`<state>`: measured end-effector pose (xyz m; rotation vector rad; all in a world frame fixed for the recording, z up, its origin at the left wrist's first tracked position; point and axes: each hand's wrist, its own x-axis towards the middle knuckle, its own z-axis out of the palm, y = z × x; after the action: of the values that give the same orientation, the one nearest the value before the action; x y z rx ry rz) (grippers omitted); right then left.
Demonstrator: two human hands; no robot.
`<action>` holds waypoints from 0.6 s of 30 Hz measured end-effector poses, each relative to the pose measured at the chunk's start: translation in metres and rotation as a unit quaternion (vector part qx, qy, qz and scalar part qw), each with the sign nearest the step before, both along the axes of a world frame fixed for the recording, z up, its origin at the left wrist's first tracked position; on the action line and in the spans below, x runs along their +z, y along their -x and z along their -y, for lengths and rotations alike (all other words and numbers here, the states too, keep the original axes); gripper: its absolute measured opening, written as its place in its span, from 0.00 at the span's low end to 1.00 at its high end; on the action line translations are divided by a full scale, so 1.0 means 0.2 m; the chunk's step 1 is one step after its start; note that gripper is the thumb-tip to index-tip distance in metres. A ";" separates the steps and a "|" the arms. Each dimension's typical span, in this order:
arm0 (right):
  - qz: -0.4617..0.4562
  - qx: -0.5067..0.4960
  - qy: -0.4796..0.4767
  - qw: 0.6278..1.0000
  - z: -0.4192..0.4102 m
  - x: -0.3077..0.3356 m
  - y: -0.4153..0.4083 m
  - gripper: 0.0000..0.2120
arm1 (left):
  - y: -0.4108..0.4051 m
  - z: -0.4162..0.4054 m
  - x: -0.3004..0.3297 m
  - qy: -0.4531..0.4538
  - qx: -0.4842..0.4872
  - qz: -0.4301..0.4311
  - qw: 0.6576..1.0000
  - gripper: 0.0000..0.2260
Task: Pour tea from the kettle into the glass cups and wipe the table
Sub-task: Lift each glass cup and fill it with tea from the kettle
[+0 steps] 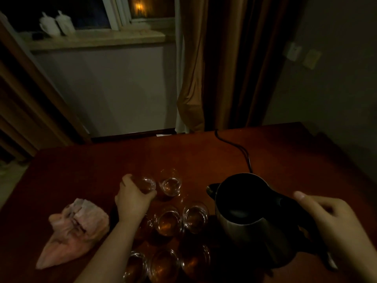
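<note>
Dim light falls over our reddish wooden table (204,152), which stands before a curtain (214,68) and a windowsill with two white lidded cups (56,23). We have a cluster of glass cups (173,219) in front of us: the near ones look amber with tea, while the two at the far row look clear and nearly empty, though the gloom makes the levels hard to judge. Our left hand (132,199) is wrapped around the far-left cup (145,184), fingers and thumb curled on its rim and side. Just beside it to the right stands the other far cup (170,184). The kettle (244,209) sits upright on the table to the right of the cups, lid open, its cord (234,150) trailing back across the table. Our right hand (324,213) hovers at the kettle's handle, fingers loosely spread and gripping nothing yet. We judge the pouring to be partly done, with the far cups next in line. The next move calls for closing the right hand firmly on the handle, lifting, and tipping the spout slowly over the steadied cup. A crumpled pink cloth (75,231) lies at the left, waiting for the wiping.
</note>
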<state>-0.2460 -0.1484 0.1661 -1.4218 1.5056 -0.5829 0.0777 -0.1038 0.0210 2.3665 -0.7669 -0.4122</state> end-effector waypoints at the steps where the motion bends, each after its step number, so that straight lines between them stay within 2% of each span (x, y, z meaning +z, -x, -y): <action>1: -0.005 0.012 0.008 1.000 0.01 0.02 -0.01 0.12 | 0.03 -0.03 0.04 0.026 -0.004 0.011 1.000 0.40; 5: -0.019 0.067 0.055 0.996 0.02 0.12 -0.08 0.09 | 0.16 -0.11 0.14 0.079 -0.047 -0.008 0.996 0.42; 9: -0.051 0.108 0.114 0.986 0.03 0.18 -0.14 0.23 | 0.29 -0.13 0.16 0.094 -0.097 -0.061 0.989 0.39; 14: -0.094 0.138 0.166 0.972 0.05 0.25 -0.19 0.13 | 0.37 -0.11 0.15 0.090 -0.145 -0.124 0.978 0.37; 16: -0.110 0.150 0.180 0.966 0.05 0.26 -0.21 0.17 | 0.38 -0.11 0.14 0.091 -0.157 -0.139 0.974 0.37; 18: -0.128 0.160 0.195 0.959 0.05 0.25 -0.22 0.25 | 0.39 -0.11 0.14 0.091 -0.174 -0.142 0.970 0.38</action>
<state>-0.2023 -0.1580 0.2164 -2.0674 1.3581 -0.5266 -0.0006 -0.0815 0.0486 1.9478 -1.0340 -0.7723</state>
